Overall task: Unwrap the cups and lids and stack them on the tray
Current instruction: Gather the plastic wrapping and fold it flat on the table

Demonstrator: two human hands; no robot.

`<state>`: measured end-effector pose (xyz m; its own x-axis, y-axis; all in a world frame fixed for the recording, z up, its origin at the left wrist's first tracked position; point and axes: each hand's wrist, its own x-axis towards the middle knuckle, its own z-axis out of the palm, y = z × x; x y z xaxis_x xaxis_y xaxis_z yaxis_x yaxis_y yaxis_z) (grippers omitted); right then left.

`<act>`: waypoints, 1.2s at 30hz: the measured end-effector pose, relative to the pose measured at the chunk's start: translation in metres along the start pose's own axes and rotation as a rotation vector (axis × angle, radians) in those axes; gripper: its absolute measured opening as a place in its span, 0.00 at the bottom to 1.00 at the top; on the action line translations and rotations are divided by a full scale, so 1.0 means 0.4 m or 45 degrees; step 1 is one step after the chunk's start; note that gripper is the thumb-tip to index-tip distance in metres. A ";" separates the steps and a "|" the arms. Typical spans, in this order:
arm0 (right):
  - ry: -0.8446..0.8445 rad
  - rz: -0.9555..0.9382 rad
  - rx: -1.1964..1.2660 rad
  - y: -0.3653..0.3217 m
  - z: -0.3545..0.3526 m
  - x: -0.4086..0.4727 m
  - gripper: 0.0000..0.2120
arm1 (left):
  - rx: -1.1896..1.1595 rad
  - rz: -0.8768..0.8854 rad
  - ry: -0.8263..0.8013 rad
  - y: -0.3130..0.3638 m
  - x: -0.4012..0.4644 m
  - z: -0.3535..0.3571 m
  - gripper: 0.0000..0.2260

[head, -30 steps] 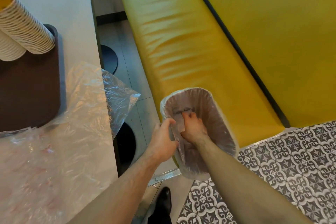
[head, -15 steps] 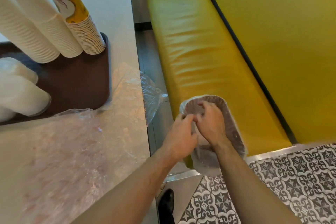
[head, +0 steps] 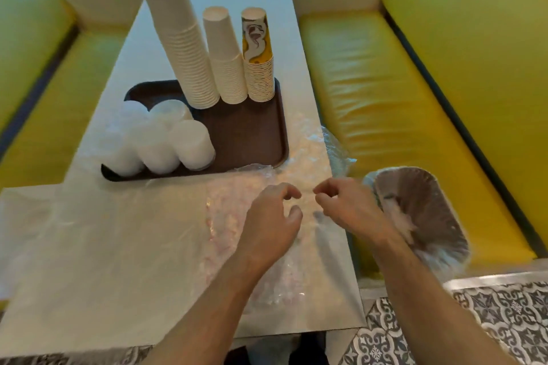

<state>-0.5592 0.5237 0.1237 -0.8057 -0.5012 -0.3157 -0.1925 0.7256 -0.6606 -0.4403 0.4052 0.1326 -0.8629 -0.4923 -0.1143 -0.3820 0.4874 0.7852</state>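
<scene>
Here, both hands [head: 308,210] loosely curled, empty, above clear wrap [head: 225,234].

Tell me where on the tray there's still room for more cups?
The brown tray's near right corner is bare, bordered by the cup stacks behind and lid stacks to its left. The left side is crowded with lids, and clear plastic wrap covers the table in front.

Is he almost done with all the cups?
Nearly, it seems. Three cup stacks stand on the brown tray, with white lid stacks lying beside them. Both hands, left and right, hover empty over loose plastic wrap on the table; that probably goes in the bin.
</scene>
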 end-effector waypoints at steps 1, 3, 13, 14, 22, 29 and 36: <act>-0.053 0.032 0.010 -0.017 0.014 -0.010 0.08 | 0.039 -0.033 0.047 -0.031 -0.013 -0.034 0.10; -0.116 0.094 0.000 -0.053 0.054 -0.026 0.07 | 0.139 -0.124 0.139 -0.102 -0.041 -0.113 0.09; -0.174 0.360 -0.103 -0.119 0.163 -0.045 0.15 | 0.209 -0.688 -0.194 -0.223 -0.073 -0.263 0.22; -0.168 0.373 -0.111 -0.120 0.164 -0.044 0.15 | 0.200 -0.710 -0.192 -0.224 -0.070 -0.263 0.22; -0.184 0.430 0.020 -0.122 0.180 -0.041 0.11 | -0.161 -0.815 -0.103 -0.230 -0.065 -0.262 0.09; -0.214 0.478 0.143 -0.122 0.193 -0.040 0.08 | -0.518 -0.940 -0.065 -0.243 -0.059 -0.255 0.12; -0.213 0.476 0.207 -0.119 0.195 -0.038 0.05 | -0.567 -0.900 -0.003 -0.251 -0.061 -0.240 0.10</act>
<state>-0.4939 0.4600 0.1068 -0.6987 -0.2972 -0.6508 0.1969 0.7946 -0.5743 -0.3491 0.2992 0.1149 -0.4697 -0.5735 -0.6712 -0.6678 -0.2666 0.6950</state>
